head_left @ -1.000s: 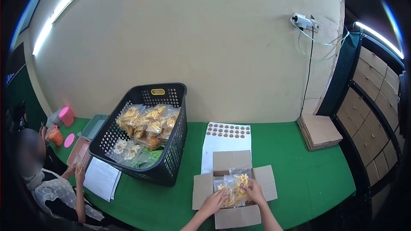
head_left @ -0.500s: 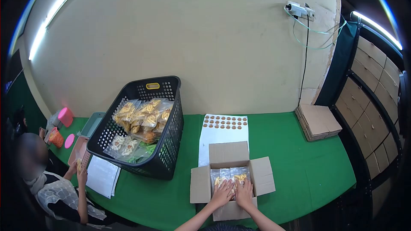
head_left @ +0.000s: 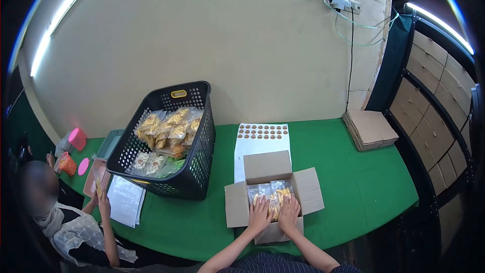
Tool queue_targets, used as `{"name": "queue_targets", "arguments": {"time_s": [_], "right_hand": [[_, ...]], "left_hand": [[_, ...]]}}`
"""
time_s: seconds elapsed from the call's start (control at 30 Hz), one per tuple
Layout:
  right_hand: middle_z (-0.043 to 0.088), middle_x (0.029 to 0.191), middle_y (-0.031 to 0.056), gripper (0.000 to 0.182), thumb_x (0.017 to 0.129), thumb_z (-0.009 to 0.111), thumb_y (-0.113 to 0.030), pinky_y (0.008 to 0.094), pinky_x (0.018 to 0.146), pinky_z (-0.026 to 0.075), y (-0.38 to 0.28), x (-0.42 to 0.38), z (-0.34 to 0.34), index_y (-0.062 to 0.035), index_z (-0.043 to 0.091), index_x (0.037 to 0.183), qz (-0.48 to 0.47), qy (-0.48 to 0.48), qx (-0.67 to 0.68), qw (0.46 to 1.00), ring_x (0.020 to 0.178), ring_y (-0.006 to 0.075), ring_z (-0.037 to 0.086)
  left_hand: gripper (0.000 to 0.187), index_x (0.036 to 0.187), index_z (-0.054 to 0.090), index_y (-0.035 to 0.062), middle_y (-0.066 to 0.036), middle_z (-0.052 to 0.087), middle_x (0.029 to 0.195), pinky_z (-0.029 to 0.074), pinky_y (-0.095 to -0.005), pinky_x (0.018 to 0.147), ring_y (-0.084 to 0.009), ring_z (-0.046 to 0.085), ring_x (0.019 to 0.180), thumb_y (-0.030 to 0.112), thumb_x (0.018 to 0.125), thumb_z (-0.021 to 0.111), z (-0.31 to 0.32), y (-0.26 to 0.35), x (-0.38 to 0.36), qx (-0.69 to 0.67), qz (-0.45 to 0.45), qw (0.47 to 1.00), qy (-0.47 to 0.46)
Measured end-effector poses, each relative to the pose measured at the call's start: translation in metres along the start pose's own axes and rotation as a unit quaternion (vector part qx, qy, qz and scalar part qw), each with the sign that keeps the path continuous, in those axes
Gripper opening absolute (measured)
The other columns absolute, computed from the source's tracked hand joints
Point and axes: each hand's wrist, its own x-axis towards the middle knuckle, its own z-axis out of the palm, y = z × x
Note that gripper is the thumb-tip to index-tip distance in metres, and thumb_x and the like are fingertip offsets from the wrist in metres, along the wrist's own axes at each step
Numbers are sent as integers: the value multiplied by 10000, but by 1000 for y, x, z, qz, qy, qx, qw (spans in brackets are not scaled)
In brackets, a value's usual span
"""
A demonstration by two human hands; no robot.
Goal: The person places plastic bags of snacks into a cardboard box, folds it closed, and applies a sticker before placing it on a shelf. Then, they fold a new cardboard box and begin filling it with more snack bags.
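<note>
An open cardboard box [head_left: 268, 166] stands on the green table in front of me, its flaps folded outward. Clear plastic packets of yellow snack pieces [head_left: 281, 188] lie side by side inside it. My left hand [head_left: 259, 214] rests on the packets at the left of the box, fingers stretched out. On the right side, my right hand [head_left: 289, 213] lies on them too, with its fingers extended. Neither hand grips anything. Palms and fingers cover the near part of the packets.
A black basket [head_left: 201, 169] of snack packets stands left. Behind the box lies a sticker sheet [head_left: 247, 149]. Flattened cartons [head_left: 371, 127] are stacked at right. At far left a co-worker [head_left: 76, 237] holds a packet near a pink tray [head_left: 101, 174] and papers [head_left: 125, 202].
My hands have spread slightly apart on the packets, the left one shifting left, so more of the packets' middle shows. The whole view has shifted a little. The co-worker's hands moved slightly.
</note>
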Motion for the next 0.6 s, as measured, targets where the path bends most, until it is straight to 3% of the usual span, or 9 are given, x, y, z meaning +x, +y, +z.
{"name": "queue_targets", "arguments": {"time_s": [0.07,0.33,0.47,0.5,0.6], "right_hand": [[265,1315,246,474,803,457,-126,475,983,202,-5,-6,-4,23,362,1243,4,8,-11,1000,1204,385,262],[245,1338,229,508,800,478,-129,492,973,219,-1,-47,-6,-57,346,1286,-7,35,-16,999,1193,388,276],[276,1312,222,518,781,503,-138,499,957,235,-4,-44,-11,-64,361,1274,9,31,-5,999,1168,383,303],[291,1287,237,498,738,531,-110,499,942,259,-5,-40,-13,-50,395,1213,17,36,13,999,1144,391,319],[283,1279,259,473,696,536,-62,506,938,275,-3,-37,-10,-26,401,1149,27,64,82,994,1133,420,319]], "left_hand": [[540,1306,333,64,-135,239,1396,136,-515,1026,-315,186,1297,351,858,424,2,5,-9,10,4,1000,15],[552,1345,282,111,-110,164,1428,127,-542,1016,-304,136,1317,326,859,430,1,20,-47,41,34,998,33],[523,1283,390,105,-126,311,1359,173,-540,1003,-322,228,1281,304,815,513,-6,18,-43,-24,41,997,65],[468,1202,479,101,-119,434,1242,216,-516,986,-314,338,1198,278,778,566,-10,19,-40,-48,46,992,105],[423,1143,522,101,-102,480,1150,250,-488,959,-289,400,1108,263,757,586,-14,16,-35,-99,62,987,107]]}}
